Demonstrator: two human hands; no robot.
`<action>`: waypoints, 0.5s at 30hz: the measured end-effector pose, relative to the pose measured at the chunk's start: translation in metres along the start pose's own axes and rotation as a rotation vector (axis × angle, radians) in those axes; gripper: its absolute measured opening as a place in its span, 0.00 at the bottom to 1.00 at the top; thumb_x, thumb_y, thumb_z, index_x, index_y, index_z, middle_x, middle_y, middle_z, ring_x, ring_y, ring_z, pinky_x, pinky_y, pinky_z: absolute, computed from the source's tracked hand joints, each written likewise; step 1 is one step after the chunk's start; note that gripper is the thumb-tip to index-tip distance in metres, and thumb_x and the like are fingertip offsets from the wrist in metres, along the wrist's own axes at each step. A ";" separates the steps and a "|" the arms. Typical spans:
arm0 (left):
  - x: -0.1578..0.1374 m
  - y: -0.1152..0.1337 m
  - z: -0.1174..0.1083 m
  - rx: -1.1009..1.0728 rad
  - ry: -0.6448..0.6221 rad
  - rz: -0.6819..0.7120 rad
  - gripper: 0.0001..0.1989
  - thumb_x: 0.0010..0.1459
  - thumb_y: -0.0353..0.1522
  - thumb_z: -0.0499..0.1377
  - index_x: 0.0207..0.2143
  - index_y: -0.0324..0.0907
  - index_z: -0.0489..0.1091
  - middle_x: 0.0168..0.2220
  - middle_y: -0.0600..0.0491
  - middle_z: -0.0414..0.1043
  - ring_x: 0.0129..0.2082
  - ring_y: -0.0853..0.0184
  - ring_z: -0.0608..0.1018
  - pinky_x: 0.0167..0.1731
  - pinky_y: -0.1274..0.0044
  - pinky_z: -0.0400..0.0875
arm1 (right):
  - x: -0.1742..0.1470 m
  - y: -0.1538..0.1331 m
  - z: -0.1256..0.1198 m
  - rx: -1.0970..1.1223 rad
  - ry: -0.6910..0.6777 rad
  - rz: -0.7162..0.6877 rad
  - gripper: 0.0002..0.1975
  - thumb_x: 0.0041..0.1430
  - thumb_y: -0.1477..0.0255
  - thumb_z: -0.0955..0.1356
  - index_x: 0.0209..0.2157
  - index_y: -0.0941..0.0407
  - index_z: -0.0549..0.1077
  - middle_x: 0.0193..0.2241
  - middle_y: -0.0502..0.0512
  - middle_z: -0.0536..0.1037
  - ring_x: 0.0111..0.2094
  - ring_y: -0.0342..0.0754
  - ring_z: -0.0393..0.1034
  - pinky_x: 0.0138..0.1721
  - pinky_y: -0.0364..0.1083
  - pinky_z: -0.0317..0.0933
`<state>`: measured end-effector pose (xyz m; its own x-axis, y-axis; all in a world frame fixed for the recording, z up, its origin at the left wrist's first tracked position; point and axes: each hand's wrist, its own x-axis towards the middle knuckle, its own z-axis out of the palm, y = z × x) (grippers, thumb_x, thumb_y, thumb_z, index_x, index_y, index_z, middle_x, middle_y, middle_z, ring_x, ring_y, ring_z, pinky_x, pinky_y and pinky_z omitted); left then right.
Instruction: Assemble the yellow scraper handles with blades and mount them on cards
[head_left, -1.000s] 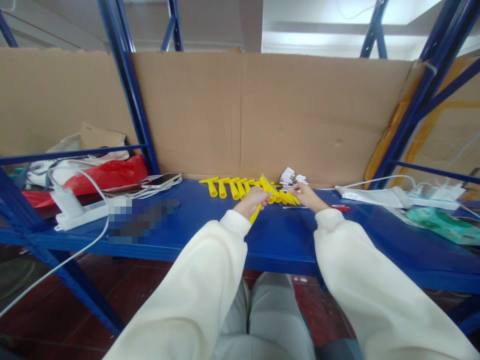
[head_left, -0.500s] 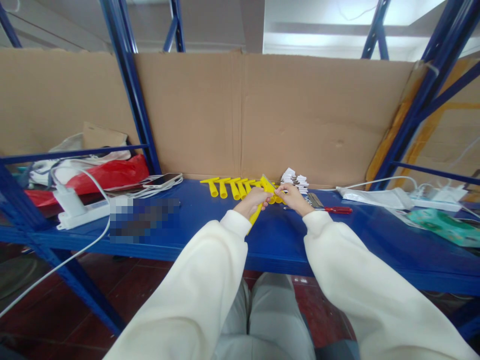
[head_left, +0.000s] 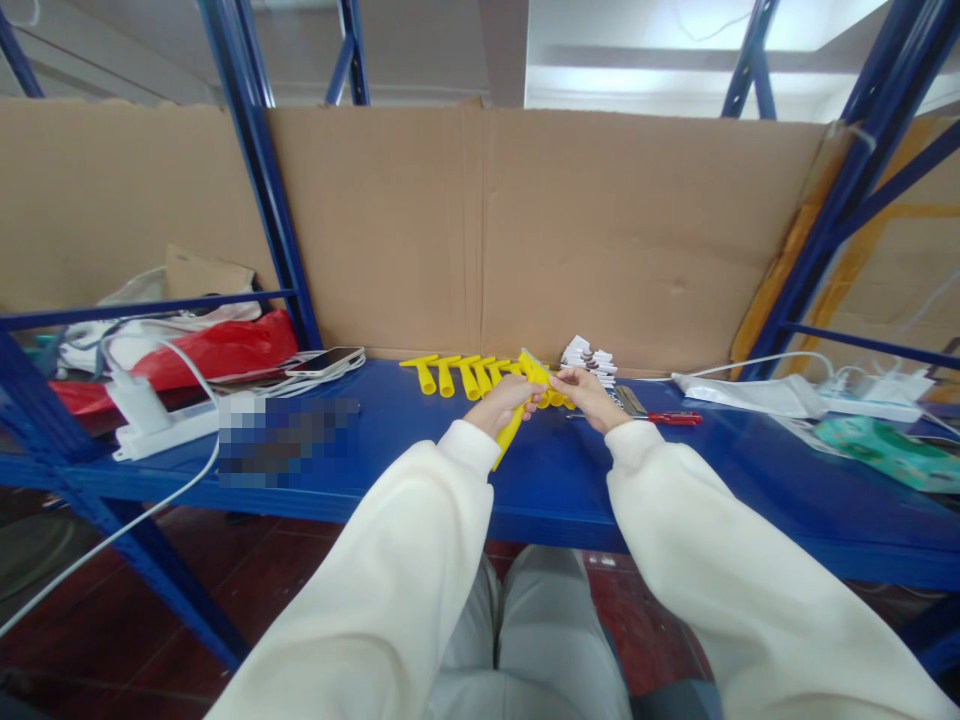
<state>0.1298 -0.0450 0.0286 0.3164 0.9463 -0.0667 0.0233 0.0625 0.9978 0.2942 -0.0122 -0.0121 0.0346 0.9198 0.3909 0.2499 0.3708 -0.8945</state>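
My left hand [head_left: 504, 404] is wrapped round the handle of a yellow T-shaped scraper [head_left: 510, 438]. The handle slants down toward the table's front edge, and the scraper's head, with a pale strip along its edge, points up and away from me. The fingers of my right hand [head_left: 585, 396] are pinched together at the right end of that head; any small part between them is hidden. Behind my hands, a row of similar yellow T-shaped pieces [head_left: 469, 378] lies on the blue table [head_left: 405, 440], partly covered by my fingers.
Just beyond my right hand sits a stack of small white pieces [head_left: 589, 358]. A red-handled screwdriver [head_left: 675, 419] lies to its right. Further left are a phone [head_left: 327, 361] and a white power strip [head_left: 169, 428]. A cardboard panel [head_left: 600, 220] closes off the back.
Both hands stay in almost the same place on the yellow scraper. My right fingers shift very slightly at its head.
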 end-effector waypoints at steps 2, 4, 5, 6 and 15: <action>0.000 0.000 0.000 -0.020 -0.011 -0.002 0.12 0.58 0.20 0.58 0.25 0.41 0.61 0.15 0.63 0.57 0.12 0.79 0.58 0.14 0.85 0.48 | -0.002 -0.002 -0.001 0.074 -0.046 0.065 0.25 0.36 0.52 0.77 0.31 0.54 0.72 0.29 0.51 0.78 0.33 0.47 0.69 0.36 0.47 0.61; 0.000 0.001 0.000 -0.031 -0.023 -0.005 0.12 0.57 0.21 0.58 0.25 0.41 0.61 0.15 0.63 0.57 0.12 0.79 0.58 0.14 0.85 0.48 | -0.003 -0.004 -0.002 0.125 -0.106 0.120 0.25 0.37 0.52 0.78 0.31 0.54 0.73 0.29 0.51 0.78 0.34 0.47 0.71 0.36 0.46 0.60; 0.000 0.001 -0.001 -0.034 -0.030 -0.006 0.12 0.57 0.21 0.58 0.25 0.41 0.61 0.15 0.63 0.57 0.12 0.79 0.58 0.14 0.85 0.48 | -0.004 -0.005 -0.002 0.152 -0.130 0.142 0.25 0.37 0.52 0.78 0.31 0.54 0.73 0.29 0.51 0.79 0.34 0.47 0.71 0.36 0.46 0.60; 0.000 0.001 -0.001 -0.037 -0.038 -0.005 0.11 0.58 0.22 0.58 0.26 0.41 0.61 0.15 0.63 0.57 0.12 0.79 0.58 0.14 0.85 0.48 | -0.004 -0.006 -0.002 0.178 -0.148 0.159 0.24 0.36 0.53 0.78 0.29 0.55 0.74 0.28 0.51 0.79 0.34 0.47 0.71 0.36 0.45 0.60; 0.008 -0.006 -0.004 -0.077 -0.120 0.004 0.07 0.56 0.26 0.62 0.31 0.41 0.65 0.16 0.63 0.59 0.13 0.78 0.59 0.15 0.85 0.51 | -0.006 -0.011 -0.006 0.298 -0.226 0.198 0.20 0.38 0.61 0.81 0.26 0.53 0.71 0.25 0.47 0.77 0.31 0.44 0.71 0.34 0.43 0.61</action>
<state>0.1281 -0.0365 0.0221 0.4279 0.9020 -0.0578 -0.0498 0.0874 0.9949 0.2967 -0.0221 -0.0033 -0.1673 0.9698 0.1777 -0.0318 0.1748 -0.9841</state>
